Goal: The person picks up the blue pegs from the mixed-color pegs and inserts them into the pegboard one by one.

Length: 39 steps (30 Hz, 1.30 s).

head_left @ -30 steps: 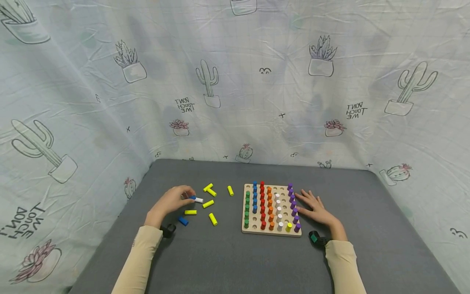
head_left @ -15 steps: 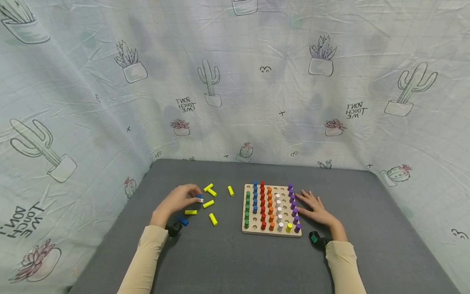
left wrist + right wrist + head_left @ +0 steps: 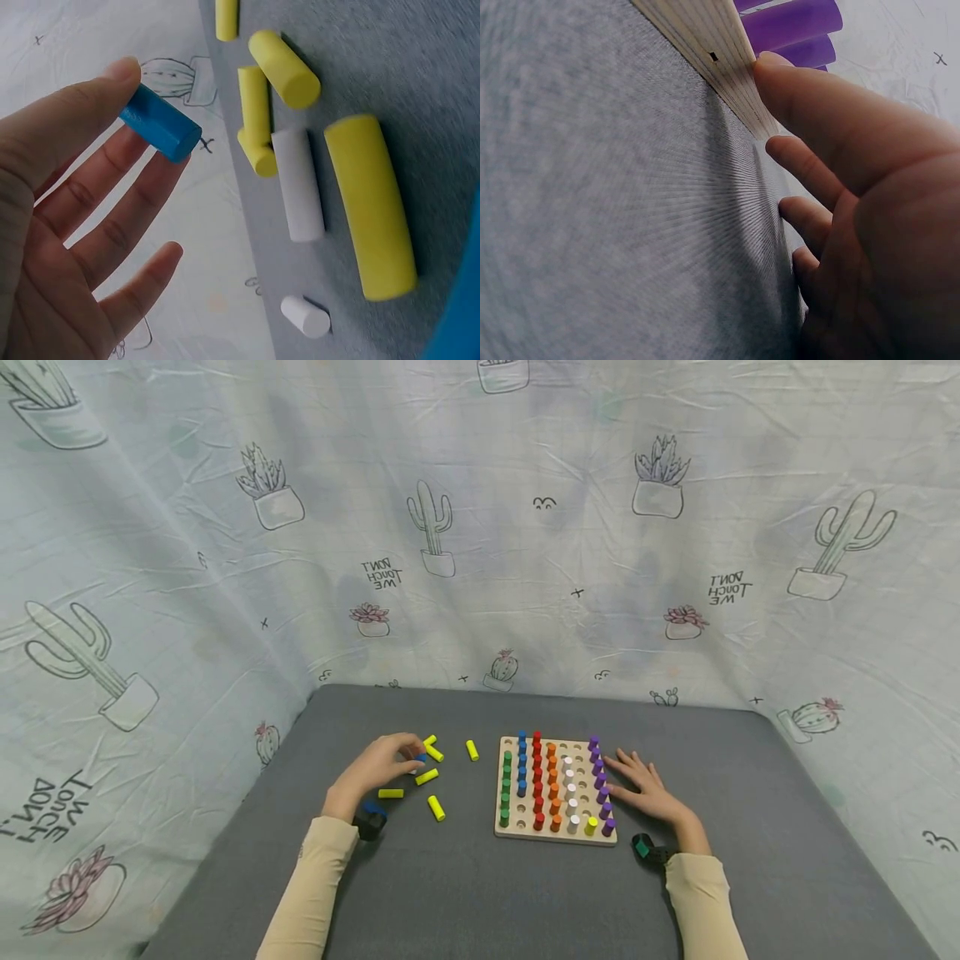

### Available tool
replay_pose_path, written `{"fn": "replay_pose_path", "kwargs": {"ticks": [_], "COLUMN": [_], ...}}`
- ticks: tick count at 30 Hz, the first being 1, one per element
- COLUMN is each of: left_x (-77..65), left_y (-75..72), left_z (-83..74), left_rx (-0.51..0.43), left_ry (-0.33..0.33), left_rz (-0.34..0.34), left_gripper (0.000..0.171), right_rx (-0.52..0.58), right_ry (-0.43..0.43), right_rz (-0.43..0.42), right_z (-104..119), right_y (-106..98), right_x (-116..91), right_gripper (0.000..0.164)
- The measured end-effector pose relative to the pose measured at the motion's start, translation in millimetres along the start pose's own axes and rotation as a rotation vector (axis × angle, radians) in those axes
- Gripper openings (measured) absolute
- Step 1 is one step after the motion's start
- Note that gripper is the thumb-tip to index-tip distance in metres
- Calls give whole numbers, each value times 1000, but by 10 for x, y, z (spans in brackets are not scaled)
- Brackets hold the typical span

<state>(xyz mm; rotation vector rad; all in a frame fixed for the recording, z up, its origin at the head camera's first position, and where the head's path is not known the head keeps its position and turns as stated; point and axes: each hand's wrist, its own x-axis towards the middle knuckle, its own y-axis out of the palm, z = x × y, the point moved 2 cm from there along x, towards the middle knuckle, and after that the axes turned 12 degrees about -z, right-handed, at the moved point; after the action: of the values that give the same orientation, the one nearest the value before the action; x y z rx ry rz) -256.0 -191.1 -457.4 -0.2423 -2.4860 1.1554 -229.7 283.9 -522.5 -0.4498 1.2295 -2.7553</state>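
Observation:
My left hand (image 3: 378, 766) pinches a blue peg (image 3: 161, 124) between thumb and fingertips, above the loose pegs at the table's left. Under it lie a white peg (image 3: 300, 184), a smaller-looking white peg (image 3: 306, 316) and several yellow pegs (image 3: 371, 206). A second blue peg (image 3: 375, 810) lies beside the left wrist, partly covered by the wristband. My right hand (image 3: 647, 789) rests with spread fingers at the right side of the wooden pegboard (image 3: 517, 835). In the right wrist view its thumb touches the board's edge, close to the purple pegs (image 3: 795, 26).
The pegboard carries columns of green, blue, red, orange, white and purple pegs, with a single yellow peg (image 3: 591, 826) near the front. Several holes show bare. The grey table (image 3: 480, 902) ends at a patterned cloth (image 3: 495, 552) behind.
My left hand has moved right with the blue peg, toward the yellow pegs. The white peg seen at its fingertips is now mostly hidden in the head view. My right hand stays put.

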Motion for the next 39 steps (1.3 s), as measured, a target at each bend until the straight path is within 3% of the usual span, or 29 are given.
{"fn": "replay_pose_path", "kwargs": {"ticks": [12, 35, 39], "left_x": [77, 183, 190], "left_y": [118, 360, 405], "left_z": [-137, -458, -491], "left_rx": [-78, -205, -209], "left_ry": [90, 116, 153], "left_rz": [-10, 14, 17], "left_gripper": [17, 20, 19], "right_rx": [-5, 3, 4], "right_ry": [25, 37, 34], "right_rz": [11, 20, 19], "right_z": [23, 5, 12], "right_y": [-12, -16, -18], "right_x": [1, 3, -1], "right_gripper": [61, 63, 62]}}
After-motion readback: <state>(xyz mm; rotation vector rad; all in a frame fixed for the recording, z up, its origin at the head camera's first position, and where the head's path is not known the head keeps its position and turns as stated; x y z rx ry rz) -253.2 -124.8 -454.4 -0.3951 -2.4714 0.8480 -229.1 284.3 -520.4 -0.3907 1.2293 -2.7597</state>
